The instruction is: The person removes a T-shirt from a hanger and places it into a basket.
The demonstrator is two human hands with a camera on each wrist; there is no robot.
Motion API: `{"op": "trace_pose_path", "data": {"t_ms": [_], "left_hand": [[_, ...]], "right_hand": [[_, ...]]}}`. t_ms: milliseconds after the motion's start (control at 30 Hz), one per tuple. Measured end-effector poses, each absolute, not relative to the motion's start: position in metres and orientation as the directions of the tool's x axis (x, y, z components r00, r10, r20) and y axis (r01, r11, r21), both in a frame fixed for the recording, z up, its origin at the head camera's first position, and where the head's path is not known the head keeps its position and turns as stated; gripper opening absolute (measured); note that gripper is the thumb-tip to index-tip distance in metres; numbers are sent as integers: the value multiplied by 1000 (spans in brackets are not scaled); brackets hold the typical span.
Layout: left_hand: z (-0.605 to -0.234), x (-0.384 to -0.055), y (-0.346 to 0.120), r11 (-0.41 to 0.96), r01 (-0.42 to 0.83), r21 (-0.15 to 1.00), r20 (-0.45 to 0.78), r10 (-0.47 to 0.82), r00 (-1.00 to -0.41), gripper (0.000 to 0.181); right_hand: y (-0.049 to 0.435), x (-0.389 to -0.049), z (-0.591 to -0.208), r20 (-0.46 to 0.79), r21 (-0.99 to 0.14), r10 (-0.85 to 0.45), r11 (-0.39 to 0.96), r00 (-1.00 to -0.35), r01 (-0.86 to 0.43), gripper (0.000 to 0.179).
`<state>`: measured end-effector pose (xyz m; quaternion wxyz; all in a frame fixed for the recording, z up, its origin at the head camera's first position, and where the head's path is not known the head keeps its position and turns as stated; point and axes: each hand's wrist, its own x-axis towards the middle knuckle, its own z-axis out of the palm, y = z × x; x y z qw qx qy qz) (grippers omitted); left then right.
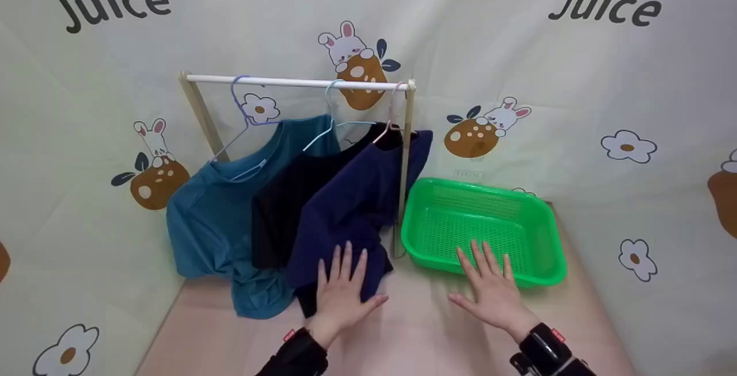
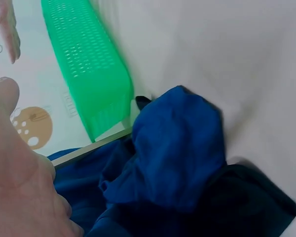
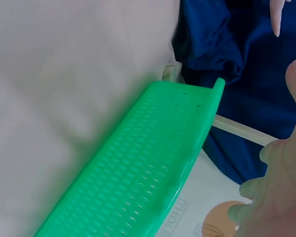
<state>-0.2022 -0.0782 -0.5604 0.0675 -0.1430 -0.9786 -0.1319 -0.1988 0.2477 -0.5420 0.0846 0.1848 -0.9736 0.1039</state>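
Observation:
Three shirts hang on a small rack: a teal shirt [image 1: 216, 220] at the left, a black shirt [image 1: 282, 209] in the middle and a navy shirt [image 1: 345, 209] at the right. My left hand [image 1: 342, 295], fingers spread and straight, is in front of the navy shirt's lower part and holds nothing; whether it touches the cloth I cannot tell. My right hand [image 1: 495, 295], also spread, is over the near rim of a green plastic basket [image 1: 423, 258], apparently above it, with nothing in it. Inside the basket only the perforated bottom shows.
The rack's white rod [image 1: 288, 82] rests on wooden legs, the right post [image 1: 405, 163] standing beside the basket. The shirts' hangers are a purple hanger [image 1: 235, 97], a light blue hanger [image 1: 329, 99] and a pink hanger [image 1: 392, 105]. Printed cloth [image 1: 489, 48] surrounds the pinkish tabletop [image 1: 414, 335].

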Motion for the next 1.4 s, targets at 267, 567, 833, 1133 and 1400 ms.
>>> {"op": "trace_pose_path", "data": {"t_ms": [267, 567, 833, 1133, 1400], "left_hand": [[-525, -204, -78, 900, 355, 253, 323, 267, -908, 102], [-466, -217, -68, 880, 419, 225, 403, 307, -862, 102], [-413, -242, -62, 837, 461, 293, 481, 288, -828, 93], [-385, -282, -53, 815, 478, 328, 471, 298, -831, 82], [-368, -313, -41, 819, 431, 379, 398, 276, -875, 78]], "right_hand": [[253, -204, -524, 248, -185, -347, 899, -904, -396, 93], [257, -212, -498, 414, -184, -346, 874, -842, -449, 91], [259, -221, -499, 496, -229, -301, 859, -814, -458, 88], [259, -242, -529, 546, -298, -234, 843, -804, -448, 79], [253, -248, -555, 538, -367, -180, 829, -824, -421, 73]]}}
